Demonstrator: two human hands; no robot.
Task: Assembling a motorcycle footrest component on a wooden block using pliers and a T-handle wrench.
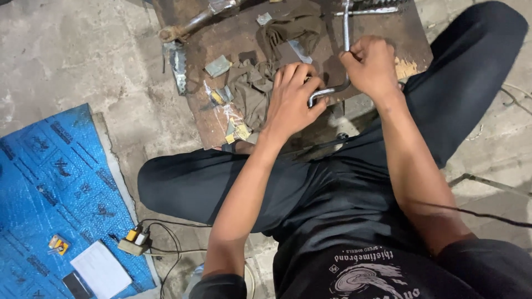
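While I watch through the head camera, looking down past black trousers and a black printed shirt, both hands work over a low board.

Left hand: my left hand lies with the fingers curled over the lower end of a bent chrome rod, covering the short end where it turns toward me; the grip looks closed around it, thumb side hidden.

Right hand: my right hand is fisted tight around the upright run of the same rod, just above the bend, knuckles toward the camera.

Rod: it rises from between the two hands toward the top of the view, where it meets a second chrome bar lying crosswise; whether they are joined I cannot tell.

Board: a rusty brown work board sits on the concrete floor in front of my knees, the rod standing over its near right part.

On the board: a crumpled brown rag just left of my left hand, small scraps of sandpaper further left, and a rusty pipe across the far left corner.

Off to the left: a blue patterned sheet on the floor, carrying a white paper and a small plug adapter with a thin cable trailing from it, well apart from the hands.
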